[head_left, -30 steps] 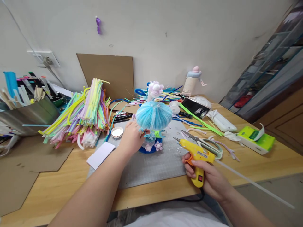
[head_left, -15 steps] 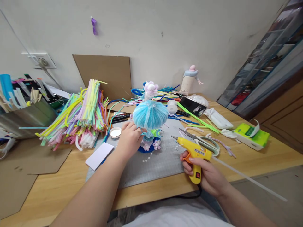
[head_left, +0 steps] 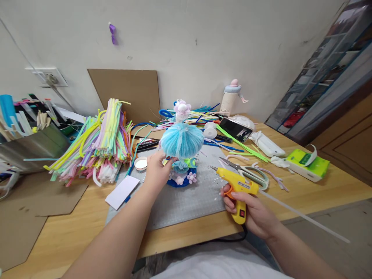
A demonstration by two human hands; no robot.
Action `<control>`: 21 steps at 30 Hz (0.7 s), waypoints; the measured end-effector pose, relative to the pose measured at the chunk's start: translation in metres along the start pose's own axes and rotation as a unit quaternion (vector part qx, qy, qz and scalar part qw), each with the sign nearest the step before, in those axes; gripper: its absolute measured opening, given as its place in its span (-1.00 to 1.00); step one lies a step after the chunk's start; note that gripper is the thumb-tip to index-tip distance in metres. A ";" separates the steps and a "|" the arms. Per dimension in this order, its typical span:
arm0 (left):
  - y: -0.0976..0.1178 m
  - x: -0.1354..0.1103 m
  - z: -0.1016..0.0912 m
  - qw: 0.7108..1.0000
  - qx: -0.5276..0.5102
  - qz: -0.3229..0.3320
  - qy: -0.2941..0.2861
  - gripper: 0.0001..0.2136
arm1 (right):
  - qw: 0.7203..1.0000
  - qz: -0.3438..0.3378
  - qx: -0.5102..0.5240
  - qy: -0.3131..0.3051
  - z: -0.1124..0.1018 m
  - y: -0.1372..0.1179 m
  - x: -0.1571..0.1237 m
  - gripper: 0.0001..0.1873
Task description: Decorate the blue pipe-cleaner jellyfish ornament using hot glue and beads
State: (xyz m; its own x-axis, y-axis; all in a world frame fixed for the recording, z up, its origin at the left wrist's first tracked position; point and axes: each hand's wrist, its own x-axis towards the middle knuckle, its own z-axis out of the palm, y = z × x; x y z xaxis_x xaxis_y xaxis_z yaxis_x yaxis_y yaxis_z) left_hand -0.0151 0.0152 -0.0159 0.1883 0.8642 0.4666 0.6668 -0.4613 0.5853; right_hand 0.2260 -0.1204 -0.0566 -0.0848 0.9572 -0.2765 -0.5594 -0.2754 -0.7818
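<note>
One head-worn view, forward and down, close over the wooden table [head_left: 66, 232], toward the wall [head_left: 203, 38].

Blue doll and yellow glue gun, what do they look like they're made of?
The blue doll looks built from pipe cleaners: its skirt is fuzzy, fibrous and matte, like the stems piled nearby. The glue gun seems hard plastic, a smooth yellow shell with slight sheen; its nozzle tip looks metallic.
</note>
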 end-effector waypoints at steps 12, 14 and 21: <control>0.003 -0.002 -0.012 0.979 0.128 0.136 -0.085 -0.84 | 1.000 -0.004 0.006 0.001 0.001 0.000 0.000 -0.89; 0.010 -0.006 -0.014 0.983 0.097 0.117 -0.101 -0.85 | 1.000 -0.011 0.012 0.012 0.003 0.000 -0.002 -0.88; 0.037 -0.047 -0.019 0.953 -0.138 -0.196 -0.183 -0.86 | 0.997 0.075 0.018 -0.014 0.016 0.008 -0.020 -0.83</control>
State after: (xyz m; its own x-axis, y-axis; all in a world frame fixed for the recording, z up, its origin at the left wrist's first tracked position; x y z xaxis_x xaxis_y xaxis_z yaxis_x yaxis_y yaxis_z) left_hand -0.0124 -0.0460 -0.0035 0.2357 0.9702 -0.0569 0.5311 -0.0796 0.8435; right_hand 0.2104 -0.1401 -0.0488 -0.1917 0.9079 -0.3729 -0.5672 -0.4126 -0.7128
